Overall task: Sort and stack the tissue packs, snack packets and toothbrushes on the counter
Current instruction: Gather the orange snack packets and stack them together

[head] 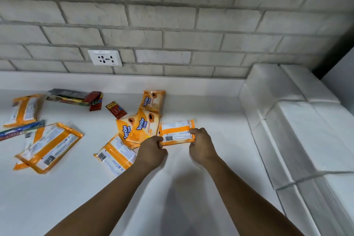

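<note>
Item, centre of frame: orange tissue pack (177, 132), barcode side up, low over the white counter (191, 188). The left hand (153, 149) pinches its lower left end and the right hand (201, 142) grips its right end, fingers of both curled on the wrapper.

Just left of it: three overlapping "Tender Love" packs (145, 124) lie printed side up, and one barcode-up pack (115, 156) sits below them.

Far left: further orange packs (50, 146), partly stacked.

Upper left: two red snack packets (115, 112) and packaged toothbrushes (67, 96).

Left edge: a blue toothbrush packet (21, 129).

Wall: power socket (105, 57).
</note>
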Motion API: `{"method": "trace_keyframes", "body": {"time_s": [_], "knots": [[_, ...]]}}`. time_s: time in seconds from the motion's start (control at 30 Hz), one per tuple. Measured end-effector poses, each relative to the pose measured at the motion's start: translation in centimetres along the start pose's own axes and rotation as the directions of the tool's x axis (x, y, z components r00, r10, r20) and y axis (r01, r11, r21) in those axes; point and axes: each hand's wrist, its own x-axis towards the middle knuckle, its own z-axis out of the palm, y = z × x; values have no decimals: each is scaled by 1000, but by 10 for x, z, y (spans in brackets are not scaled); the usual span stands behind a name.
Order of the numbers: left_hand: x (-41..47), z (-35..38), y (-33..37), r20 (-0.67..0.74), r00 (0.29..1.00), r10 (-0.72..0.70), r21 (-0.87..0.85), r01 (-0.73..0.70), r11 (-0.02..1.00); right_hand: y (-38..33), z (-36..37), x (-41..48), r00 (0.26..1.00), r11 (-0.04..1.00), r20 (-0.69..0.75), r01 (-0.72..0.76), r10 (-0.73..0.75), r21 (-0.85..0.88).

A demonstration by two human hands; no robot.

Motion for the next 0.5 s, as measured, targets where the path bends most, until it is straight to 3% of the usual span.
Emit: {"method": "trace_keyframes", "body": {"time_s": [0.17, 0.27, 0.37, 0.43, 0.5], "knots": [[8, -1, 11, -169, 974, 153, -13, -158, 987, 9, -21, 15, 985, 979, -162, 95, -66, 179], [17, -15, 26, -227, 933, 278, -4, -286, 958, 6, -52, 21, 996, 931, -87, 35, -3, 362], [26, -27, 41, -161, 923, 349, 1, -354, 935, 1, -84, 30, 966, 685, 205, -256, 157, 682], [39, -23, 46, -128, 930, 344, 7, -346, 938, 1, -98, 42, 904, 528, 346, -428, 252, 734], [53, -14, 49, -101, 960, 261, -27, -265, 964, 4, -102, 56, 866, 388, 376, -488, 331, 782]]}}
